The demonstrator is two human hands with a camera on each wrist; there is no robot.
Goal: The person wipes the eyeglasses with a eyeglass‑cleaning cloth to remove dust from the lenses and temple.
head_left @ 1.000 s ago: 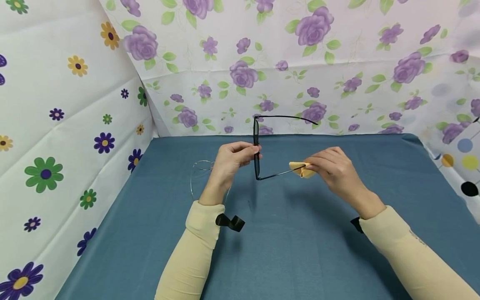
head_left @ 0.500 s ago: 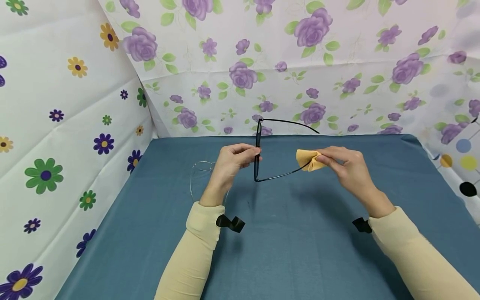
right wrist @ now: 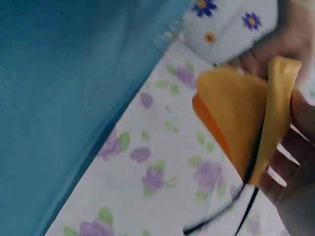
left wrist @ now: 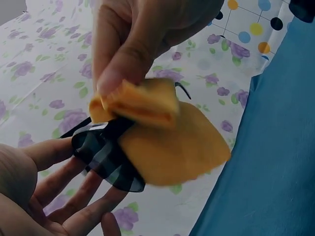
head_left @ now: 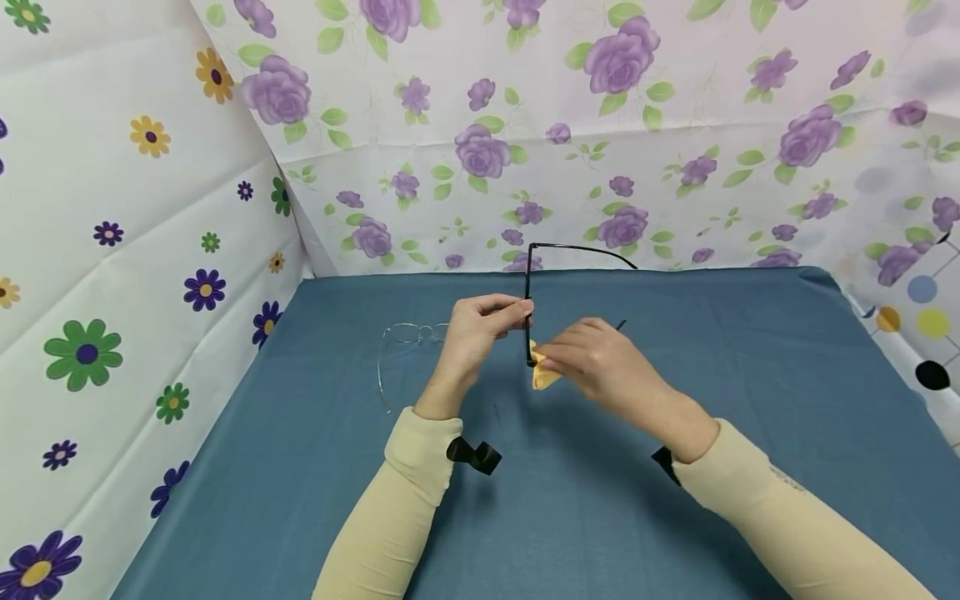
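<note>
My left hand (head_left: 474,337) pinches the black-framed eyeglasses (head_left: 528,279) by the front frame, holding them sideways above the table with both temples extending right. A folded yellow cloth (head_left: 545,377) is pinched in my right hand (head_left: 607,360), around the lower temple near its hinge. That hand hides most of this temple, whose tip shows beyond it. In the left wrist view the cloth (left wrist: 182,152) hangs over part of the frame beside a lens (left wrist: 106,160). The right wrist view has the cloth (right wrist: 236,113) wrapped along a black temple (right wrist: 216,216).
Thin wire-rimmed eyeglasses (head_left: 379,367) lie on the blue tablecloth (head_left: 585,517), partly behind my left hand and forearm. Flower-printed sheets (head_left: 420,179) hang at the back and left. Dark attachments sit at both wrists.
My right hand first drew the cloth off toward the temple's tip, then moved left with it to the hinge. The left hand and black eyeglasses shifted slightly right.
</note>
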